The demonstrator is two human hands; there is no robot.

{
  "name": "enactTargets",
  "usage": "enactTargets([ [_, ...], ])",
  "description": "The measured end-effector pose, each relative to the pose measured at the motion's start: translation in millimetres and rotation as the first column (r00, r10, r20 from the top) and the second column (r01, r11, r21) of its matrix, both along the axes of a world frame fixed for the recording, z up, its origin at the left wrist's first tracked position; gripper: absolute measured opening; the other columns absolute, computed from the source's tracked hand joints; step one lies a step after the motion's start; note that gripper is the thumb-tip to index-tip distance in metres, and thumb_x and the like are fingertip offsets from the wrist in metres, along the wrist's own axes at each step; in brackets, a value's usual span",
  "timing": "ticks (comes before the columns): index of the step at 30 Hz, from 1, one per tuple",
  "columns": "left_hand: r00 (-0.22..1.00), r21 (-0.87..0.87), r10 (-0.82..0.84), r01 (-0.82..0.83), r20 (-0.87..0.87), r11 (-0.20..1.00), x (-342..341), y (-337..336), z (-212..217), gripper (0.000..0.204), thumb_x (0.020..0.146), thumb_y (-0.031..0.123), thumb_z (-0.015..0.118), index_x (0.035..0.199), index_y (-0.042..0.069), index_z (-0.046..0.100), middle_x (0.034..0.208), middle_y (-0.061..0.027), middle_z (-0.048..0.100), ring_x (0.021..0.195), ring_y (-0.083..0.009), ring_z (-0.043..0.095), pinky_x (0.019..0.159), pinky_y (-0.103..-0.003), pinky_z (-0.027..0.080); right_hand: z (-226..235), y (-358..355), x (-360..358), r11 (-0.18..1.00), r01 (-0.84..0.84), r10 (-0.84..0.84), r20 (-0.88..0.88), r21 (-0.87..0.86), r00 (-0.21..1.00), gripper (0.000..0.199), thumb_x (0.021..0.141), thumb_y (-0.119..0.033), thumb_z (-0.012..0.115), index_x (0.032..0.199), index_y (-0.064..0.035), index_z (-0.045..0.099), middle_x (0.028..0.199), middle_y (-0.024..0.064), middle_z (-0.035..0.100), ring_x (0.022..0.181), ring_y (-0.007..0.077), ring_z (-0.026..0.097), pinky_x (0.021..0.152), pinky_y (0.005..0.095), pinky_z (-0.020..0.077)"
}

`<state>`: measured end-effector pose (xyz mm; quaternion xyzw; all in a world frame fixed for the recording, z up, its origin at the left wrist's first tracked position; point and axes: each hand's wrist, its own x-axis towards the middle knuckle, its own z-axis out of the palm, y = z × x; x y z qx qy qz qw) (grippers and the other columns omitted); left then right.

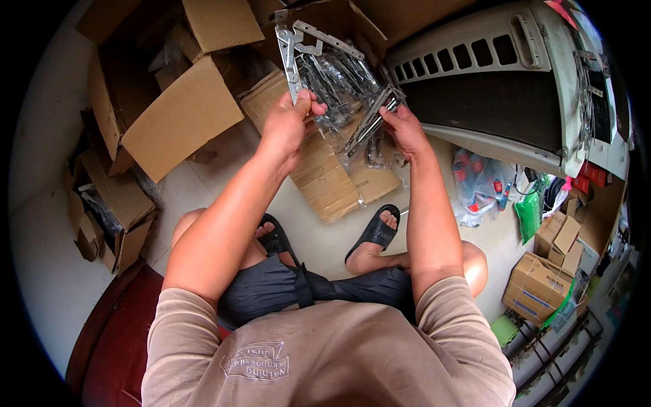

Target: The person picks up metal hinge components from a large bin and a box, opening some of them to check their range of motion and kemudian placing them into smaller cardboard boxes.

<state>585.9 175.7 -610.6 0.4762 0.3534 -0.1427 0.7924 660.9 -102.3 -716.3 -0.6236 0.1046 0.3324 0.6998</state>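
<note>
My left hand (287,125) is closed round the lower end of a silver metal window hinge (288,57), which stands upright with its linked arms folded out to the right. In my right hand (405,129) another metal window hinge (369,126), slanted and folded together, is pinched between thumb and fingers; clear plastic seems to cling near it. Between and beyond my hands, several similar hinges in clear plastic wrap (336,78) lie heaped in an open carton. A flattened cardboard piece (325,178) spreads on the floor below them.
An open cardboard box (183,119) stands at the left, with smaller torn boxes (115,193) beside it. A grey-white slotted metal cabinet (475,57) blocks the far right. Plastic bags (478,180) and a sealed carton (536,288) sit at the right. My sandalled feet frame the cardboard.
</note>
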Motion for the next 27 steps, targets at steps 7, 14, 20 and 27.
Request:
enactTargets([
  [7, 0.999, -0.023, -0.039, 0.04, 0.032, 0.999, -4.7, -9.7, -4.8, 0.022, 0.117, 0.032, 0.048, 0.112, 0.012, 0.056, 0.094, -0.0011, 0.066, 0.11, -0.0186, 0.068, 0.103, -0.04, 0.054, 26.6, 1.9, 2.1, 0.917, 0.147, -0.125, -0.084, 0.371, 0.989, 0.045, 0.112, -0.023, 0.059, 0.153, -0.0065, 0.053, 0.123, 0.003, 0.071, 0.112, 0.0163, 0.067, 0.102, 0.0367, 0.0512],
  [14, 0.996, -0.104, -0.084, 0.081, -0.026, 0.991, -16.5, -25.7, -10.7, 0.026, 0.118, 0.031, 0.042, 0.115, 0.009, 0.055, 0.106, -0.0067, 0.071, 0.106, -0.0198, 0.071, 0.099, -0.036, 0.057, 33.9, 12.6, 0.9, 0.856, 0.255, -0.205, -0.157, 0.45, 0.966, 0.039, 0.113, -0.023, 0.057, 0.147, -0.0033, 0.057, 0.12, 0.0061, 0.072, 0.112, 0.0189, 0.068, 0.101, 0.04, 0.0547],
  [20, 0.999, -0.031, -0.043, 0.043, 0.006, 0.999, -22.3, -40.8, -10.8, 0.031, 0.119, 0.032, 0.04, 0.125, 0.005, 0.054, 0.124, -0.0125, 0.071, 0.106, -0.0193, 0.071, 0.098, -0.036, 0.058, 46.5, 31.3, 1.0, 0.943, 0.136, -0.104, -0.116, 0.305, 0.988, 0.025, 0.109, -0.025, 0.065, 0.129, -0.0092, 0.065, 0.122, 0.0025, 0.072, 0.109, 0.015, 0.069, 0.096, 0.038, 0.0576],
  [27, 0.991, 0.03, -0.08, 0.077, 0.11, 0.997, -27.9, -41.8, -22.7, 0.023, 0.113, 0.023, 0.057, 0.123, 0.002, 0.056, 0.119, -0.0092, 0.071, 0.101, -0.0159, 0.069, 0.092, -0.033, 0.058, 67.2, 61.2, -2.8, 0.99, 0.13, -0.129, -0.024, 0.049, 0.991, 0.027, 0.105, -0.019, 0.072, 0.129, -0.0079, 0.064, 0.112, 0.0022, 0.075, 0.099, 0.0133, 0.072, 0.087, 0.0322, 0.0594],
])
